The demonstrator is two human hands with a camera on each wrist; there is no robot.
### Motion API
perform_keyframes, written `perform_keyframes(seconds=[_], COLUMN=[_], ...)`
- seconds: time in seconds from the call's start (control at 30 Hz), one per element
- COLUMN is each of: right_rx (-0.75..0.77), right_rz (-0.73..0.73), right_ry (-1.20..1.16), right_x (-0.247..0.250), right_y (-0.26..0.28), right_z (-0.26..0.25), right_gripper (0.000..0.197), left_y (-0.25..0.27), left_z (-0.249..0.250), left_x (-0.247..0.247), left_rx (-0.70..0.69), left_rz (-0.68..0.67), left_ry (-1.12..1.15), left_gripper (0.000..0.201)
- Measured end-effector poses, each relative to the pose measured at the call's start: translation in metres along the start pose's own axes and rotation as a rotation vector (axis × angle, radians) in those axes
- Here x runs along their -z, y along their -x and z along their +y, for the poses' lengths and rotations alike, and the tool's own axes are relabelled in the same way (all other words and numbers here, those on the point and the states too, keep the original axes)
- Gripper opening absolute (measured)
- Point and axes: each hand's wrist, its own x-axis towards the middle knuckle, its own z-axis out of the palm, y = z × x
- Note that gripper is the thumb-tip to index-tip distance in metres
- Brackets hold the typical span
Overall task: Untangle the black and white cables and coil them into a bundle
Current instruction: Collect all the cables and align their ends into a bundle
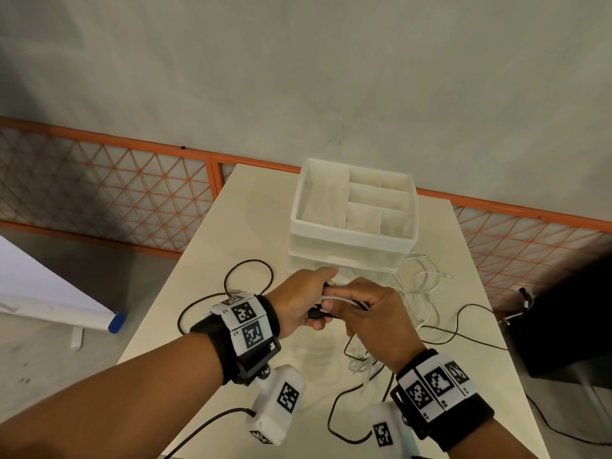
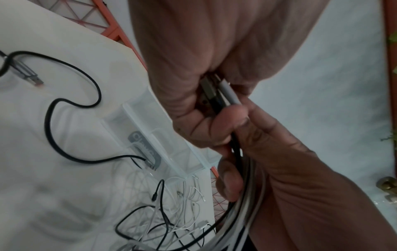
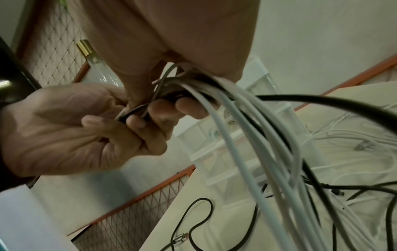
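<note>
The white organiser box (image 1: 352, 210) stood at the far middle of the tabletop (image 1: 251, 207), blocking any straight reach to the back edge. Just in front of it both hands met above the surface, the left hand (image 1: 298, 303) and the right hand (image 1: 374, 313) touching, with cables hanging from them to the tabletop. Loose white cables (image 1: 420, 286) lay beside the box on the right, and a black cable (image 1: 463, 329) trailed toward the right edge. A black loop (image 1: 248, 276) lay on the left. Bare tabletop showed along the far left of the box.
</note>
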Motion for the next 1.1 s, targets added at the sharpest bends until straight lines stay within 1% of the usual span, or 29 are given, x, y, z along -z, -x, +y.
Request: perform_keyframes(seconds=[0.07,0.1,0.17,0.23,0.3,0.33,0.37,0.43,0.47,0.53,0.57,0.6,0.67,0.7,0.77,0.8,0.87,0.9,0.93,0.97,1.03,1.1], right_rx=[-0.037,-0.058,-0.076,-0.062,-0.073,-0.088,-0.109,-0.179,-0.241,-0.389,-0.439,-0.466,-0.499,-0.514,-0.531,-0.538,-0.535,-0.526,-0.513,-0.497,-0.459,-0.42], right_rz=[0.031,0.048,0.058,0.009,-0.089,-0.134,-0.164,-0.197,-0.226,-0.214,-0.169,-0.125,-0.066,-0.059,-0.063,-0.068,-0.089,-0.105,-0.13,-0.156,-0.194,-0.206], right_ry=[-0.011,-0.011,0.008,0.063,0.162,0.243,0.33,0.473,0.498,0.486,0.479,0.464,0.394,0.367,0.336,0.329,0.336,0.333,0.329,0.323,0.323,0.331], right_x=[0.0,0.0,0.001,0.003,0.004,0.003,0.002,0.0,0.0,0.0,0.001,0.003,0.007,0.009,0.011,0.012,0.009,0.006,0.003,-0.001,-0.007,-0.01], right_y=[0.0,-0.001,0.0,0.001,0.0,-0.001,-0.003,-0.008,-0.01,-0.012,-0.013,-0.014,-0.015,-0.016,-0.018,-0.019,-0.021,-0.022,-0.023,-0.023,-0.024,-0.025], right_z=[-0.001,-0.001,0.0,0.001,0.002,0.003,0.005,0.009,0.013,0.023,0.027,0.029,0.033,0.034,0.036,0.036,0.036,0.036,0.035,0.034,0.033,0.032], right_gripper=[0.019,0.018,0.026,0.037,0.049,0.05,0.044,0.014,0.011,0.035,0.041,0.043,0.043,0.042,0.039,0.038,0.038,0.037,0.034,0.031,0.029,0.032], left_y=[-0.001,-0.003,-0.005,-0.008,-0.012,-0.012,-0.009,-0.003,0.0,0.003,0.001,-0.001,-0.008,-0.015,-0.028,-0.033,-0.038,-0.038,-0.036,-0.035,-0.034,-0.033], left_z=[-0.002,-0.004,-0.005,-0.007,-0.01,-0.011,-0.012,-0.015,-0.017,-0.02,-0.022,-0.024,-0.035,-0.046,-0.071,-0.084,-0.111,-0.124,-0.135,-0.146,-0.162,-0.164], left_x=[-0.001,0.0,0.0,0.002,0.003,0.004,0.004,0.003,0.002,0.006,0.011,0.02,0.045,0.063,0.101,0.118,0.144,0.152,0.156,0.159,0.159,0.155], left_rx=[-0.047,-0.074,-0.099,-0.113,-0.144,-0.175,-0.228,-0.397,-0.48,-0.558,-0.545,-0.495,-0.341,-0.263,-0.114,-0.035,0.136,0.207,0.243,0.244,0.186,0.129], left_rz=[0.014,0.043,0.135,0.223,0.269,0.259,0.226,0.123,0.087,0.097,0.126,0.157,0.223,0.274,0.378,0.413,0.452,0.448,0.432,0.42,0.414,0.394], left_ry=[-0.054,-0.073,-0.089,-0.09,-0.124,-0.189,-0.315,-0.622,-0.707,-0.701,-0.66,-0.616,-0.605,-0.701,-1.022,-1.134,-1.212,-1.224,-1.232,-1.244,-1.312,-1.383], left_gripper=[0.034,0.031,0.023,0.025,0.026,0.024,0.021,0.016,0.016,0.017,0.019,0.023,0.031,0.034,0.036,0.038,0.051,0.056,0.058,0.055,0.044,0.032])
